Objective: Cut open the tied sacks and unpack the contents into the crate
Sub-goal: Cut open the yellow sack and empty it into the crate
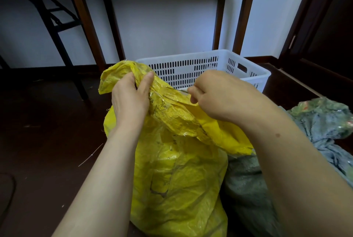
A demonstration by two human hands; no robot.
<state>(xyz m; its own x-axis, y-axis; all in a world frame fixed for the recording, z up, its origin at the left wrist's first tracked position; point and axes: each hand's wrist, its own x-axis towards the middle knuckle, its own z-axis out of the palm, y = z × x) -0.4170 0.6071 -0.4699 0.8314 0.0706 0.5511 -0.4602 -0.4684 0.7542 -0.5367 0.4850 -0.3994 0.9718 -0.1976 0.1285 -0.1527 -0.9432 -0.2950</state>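
Observation:
A yellow woven sack (179, 169) stands on the floor in front of me, its crumpled top bunched up. My left hand (131, 95) grips the sack's gathered neck from the left. My right hand (215, 95) is curled round a thin metal blade (176, 90) whose tip lies against the neck. Just behind the sack stands a white slotted plastic crate (248, 68); what it holds is hidden. A grey-green sack (248, 185) lies to the right, partly under my right forearm.
A dark wooden table's legs (86, 26) rise behind the crate against a white wall. A black folding frame (57, 26) stands at the left. A dark door frame (305, 26) is at the right. Grey-blue cloth (324, 131) is bunched by the green sack.

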